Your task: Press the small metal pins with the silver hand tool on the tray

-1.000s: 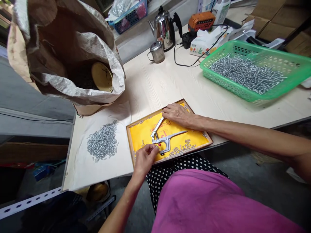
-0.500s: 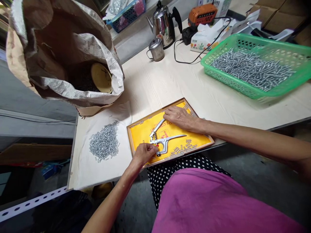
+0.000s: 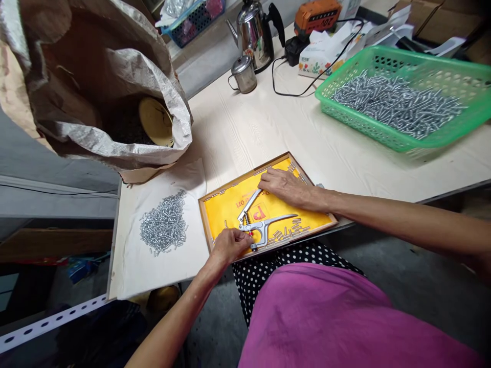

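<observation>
Silver hand pliers, of the snap-fastener kind with a small spring and a red part by the jaw, stand over a shallow tray lined in yellow. Fingers of my right hand are closed around the end of the upper handle; the lower handle sticks out free. At the jaw, my left hand pinches with thumb and forefinger; whatever small piece is between them is hidden. Small metal pins lie in rows and loose groups along the tray's near side and edges.
Left of the tray, a heap of metal pins lies on white cloth. Behind it stands an open sack with a yellow bowl inside. A green basket of pins, a steel mug and a kettle stand farther back.
The pliers' jaw end and my left hand have shifted slightly right and toward me. My right hand keeps its hold on the upper handle. The whole view has tilted a little.
</observation>
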The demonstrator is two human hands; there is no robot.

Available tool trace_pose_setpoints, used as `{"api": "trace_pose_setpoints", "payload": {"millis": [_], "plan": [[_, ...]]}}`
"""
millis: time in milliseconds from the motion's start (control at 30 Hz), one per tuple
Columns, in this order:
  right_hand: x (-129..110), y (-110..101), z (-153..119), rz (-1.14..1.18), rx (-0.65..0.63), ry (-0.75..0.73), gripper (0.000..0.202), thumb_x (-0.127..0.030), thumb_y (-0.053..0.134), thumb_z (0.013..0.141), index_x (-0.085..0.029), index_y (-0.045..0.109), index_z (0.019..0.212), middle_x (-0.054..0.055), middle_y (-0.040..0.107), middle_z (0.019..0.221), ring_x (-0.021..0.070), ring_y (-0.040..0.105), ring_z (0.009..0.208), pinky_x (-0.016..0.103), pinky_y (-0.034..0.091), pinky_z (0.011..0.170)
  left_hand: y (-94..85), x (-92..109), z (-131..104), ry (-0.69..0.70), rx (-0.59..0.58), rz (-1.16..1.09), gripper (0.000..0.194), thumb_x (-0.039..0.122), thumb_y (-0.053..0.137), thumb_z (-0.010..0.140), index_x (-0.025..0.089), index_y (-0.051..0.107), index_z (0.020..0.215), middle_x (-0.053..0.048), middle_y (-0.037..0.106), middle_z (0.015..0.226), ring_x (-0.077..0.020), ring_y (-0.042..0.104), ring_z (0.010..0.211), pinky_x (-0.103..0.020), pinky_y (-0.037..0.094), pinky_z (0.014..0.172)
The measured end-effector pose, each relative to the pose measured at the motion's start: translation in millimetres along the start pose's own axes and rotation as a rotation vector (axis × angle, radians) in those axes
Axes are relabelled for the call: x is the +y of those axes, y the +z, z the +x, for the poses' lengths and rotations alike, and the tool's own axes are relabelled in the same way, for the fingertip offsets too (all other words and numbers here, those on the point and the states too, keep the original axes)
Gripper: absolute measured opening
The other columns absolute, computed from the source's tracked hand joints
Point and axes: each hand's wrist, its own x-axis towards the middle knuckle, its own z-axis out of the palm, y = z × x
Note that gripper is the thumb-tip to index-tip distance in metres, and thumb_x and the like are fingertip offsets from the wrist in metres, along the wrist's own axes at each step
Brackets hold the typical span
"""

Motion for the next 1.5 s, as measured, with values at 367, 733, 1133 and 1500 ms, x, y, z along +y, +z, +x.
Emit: {"api": "trace_pose_setpoints", "payload": {"millis": [367,733,1133,1500], "plan": [[4,1,2,0.055,0.017,-0.053,0.026,-0.015,0.039,0.1,-0.017,0.063,0.092,0.01,0.063,0.094,0.0232,0.049,0.09,0.036,0.039,0.073,6.6,-3,1,0.001,0.021,0.009,0.035,0.046,0.068,0.069,0.017,0.061,0.053,0.003,0.046,0.05,-0.01,0.037,0.051,-0.025,0.024,0.053],[0,-10,-21,0.205,-0.06,-0.1,0.062,-0.053,0.063,0.091,-0.01,0.055,0.134,0.021,0.058,0.135,0.0334,0.05,0.127,0.05,0.042,0.104,15.5,-12,-4,-0.003,0.001,-0.155,0.047,0.062,0.064,0.069,0.017,0.056,0.057,0.003,0.043,0.053,-0.0093,0.034,0.051,-0.025,0.022,0.052],[-11,-17,-42,0.114,-0.053,-0.109,0.077,-0.057,0.066,0.086,-0.011,0.044,0.144,0.019,0.06,0.127,0.0352,0.053,0.117,0.059,0.037,0.106,15.5,-5,-10,-0.06,0.055,-0.043,0.036,0.05,0.062,0.077,0.015,0.064,0.066,0.002,0.053,0.056,-0.012,0.045,0.054,-0.026,0.028,0.055],[-29,-20,-16,0.136,-0.097,-0.046,0.065,-0.042,0.075,0.083,-0.005,0.051,0.132,0.018,0.061,0.116,0.03,0.053,0.103,0.043,0.047,0.089,13.6,35,11,0.548,0.451,0.574,0.06,0.036,0.073,0.085,0.014,0.051,0.137,-0.017,0.053,0.143,-0.0328,0.047,0.13,-0.048,0.045,0.107]]}}
